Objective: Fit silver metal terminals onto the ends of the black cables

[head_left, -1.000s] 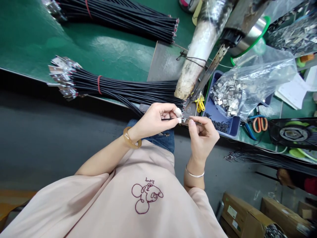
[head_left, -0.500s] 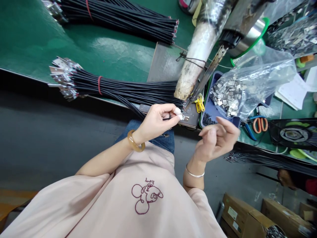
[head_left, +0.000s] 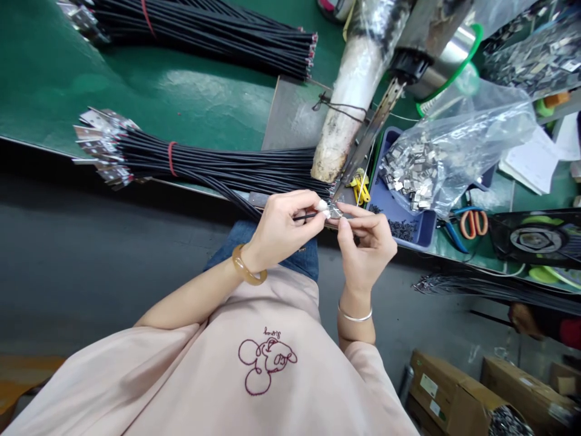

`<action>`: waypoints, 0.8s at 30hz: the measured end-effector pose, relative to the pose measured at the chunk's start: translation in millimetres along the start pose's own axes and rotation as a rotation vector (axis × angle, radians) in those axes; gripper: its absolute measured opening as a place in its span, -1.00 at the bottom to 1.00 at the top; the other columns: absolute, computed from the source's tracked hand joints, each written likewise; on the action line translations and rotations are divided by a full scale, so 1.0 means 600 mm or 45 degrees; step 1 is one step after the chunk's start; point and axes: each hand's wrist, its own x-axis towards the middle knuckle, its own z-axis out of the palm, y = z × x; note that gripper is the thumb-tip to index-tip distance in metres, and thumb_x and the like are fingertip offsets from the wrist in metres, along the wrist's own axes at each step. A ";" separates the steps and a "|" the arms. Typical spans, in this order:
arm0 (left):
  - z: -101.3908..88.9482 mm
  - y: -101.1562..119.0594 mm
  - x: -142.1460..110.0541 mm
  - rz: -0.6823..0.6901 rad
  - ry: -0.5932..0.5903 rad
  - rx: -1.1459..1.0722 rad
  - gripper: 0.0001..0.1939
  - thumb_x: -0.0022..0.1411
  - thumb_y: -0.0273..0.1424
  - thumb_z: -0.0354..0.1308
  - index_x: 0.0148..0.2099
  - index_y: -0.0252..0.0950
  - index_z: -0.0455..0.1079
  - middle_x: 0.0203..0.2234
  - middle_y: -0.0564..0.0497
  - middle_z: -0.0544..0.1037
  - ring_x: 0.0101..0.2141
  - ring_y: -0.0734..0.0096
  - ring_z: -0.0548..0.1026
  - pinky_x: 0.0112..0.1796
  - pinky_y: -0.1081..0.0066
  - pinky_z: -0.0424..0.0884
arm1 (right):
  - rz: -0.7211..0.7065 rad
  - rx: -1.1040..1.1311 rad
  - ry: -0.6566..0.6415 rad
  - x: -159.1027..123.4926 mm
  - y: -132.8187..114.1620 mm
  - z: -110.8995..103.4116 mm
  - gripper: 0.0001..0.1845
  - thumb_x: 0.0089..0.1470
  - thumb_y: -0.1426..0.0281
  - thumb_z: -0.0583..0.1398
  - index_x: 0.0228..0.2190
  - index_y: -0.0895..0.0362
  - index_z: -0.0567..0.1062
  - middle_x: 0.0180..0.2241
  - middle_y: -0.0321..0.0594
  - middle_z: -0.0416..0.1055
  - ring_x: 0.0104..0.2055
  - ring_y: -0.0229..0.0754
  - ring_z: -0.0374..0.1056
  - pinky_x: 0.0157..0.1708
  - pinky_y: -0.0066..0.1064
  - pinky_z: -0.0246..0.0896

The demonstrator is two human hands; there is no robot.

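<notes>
My left hand (head_left: 290, 227), with white covers on its fingertips, pinches a thin black cable (head_left: 305, 217) near its end. A small shiny metal piece (head_left: 334, 211) sits at that end, between the two hands. The thumb and forefinger of my right hand (head_left: 367, 239) close on this piece from the other side; its exact shape is partly hidden. Just beyond the hands lies a bundle of black cables (head_left: 227, 163), tied with a red band and fitted with flat metal ends at the left. A soldering iron (head_left: 367, 136) points down close above the fingers.
A wrapped white tube (head_left: 338, 115) stands beside the iron. At right, a blue tray (head_left: 424, 236) holds small black parts and a bag of metal pieces (head_left: 411, 172). Pliers (head_left: 472, 224), yellow clips (head_left: 361, 186), a solder spool (head_left: 454, 60) and another cable bundle (head_left: 213, 36) lie around.
My right hand has moved left from beside the blue tray to meet the left hand, and its fingers now pinch the metal piece. The left hand keeps hold of the cable.
</notes>
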 end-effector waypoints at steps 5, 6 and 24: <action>0.008 -0.001 0.003 -0.030 0.034 -0.021 -0.89 0.16 -0.55 0.18 -0.43 -0.36 0.40 -0.56 0.11 0.40 -0.54 0.64 0.28 -0.51 0.59 0.21 | -0.112 -0.115 -0.062 0.012 -0.010 -0.010 -0.92 0.16 0.45 0.26 -0.37 0.06 0.46 -0.17 -0.27 0.63 -0.20 -0.22 0.60 -0.24 -0.36 0.57; 0.009 -0.001 0.004 -0.069 0.034 -0.050 -0.90 0.16 -0.53 0.18 -0.42 -0.36 0.40 -0.55 0.10 0.42 -0.53 0.63 0.29 -0.51 0.59 0.23 | -0.127 -0.136 -0.074 0.014 -0.010 -0.011 -0.92 0.16 0.46 0.26 -0.37 0.06 0.46 -0.17 -0.27 0.63 -0.20 -0.22 0.60 -0.24 -0.36 0.56; 0.010 0.008 0.007 -0.237 0.051 -0.220 -0.91 0.10 -0.53 0.18 -0.45 -0.35 0.37 -0.61 0.14 0.32 -0.61 0.69 0.17 -0.59 0.59 0.08 | -0.249 -0.234 -0.198 0.029 -0.017 -0.018 -0.86 0.12 0.54 0.26 -0.39 0.05 0.46 -0.23 -0.34 0.60 -0.26 -0.29 0.56 -0.29 -0.45 0.53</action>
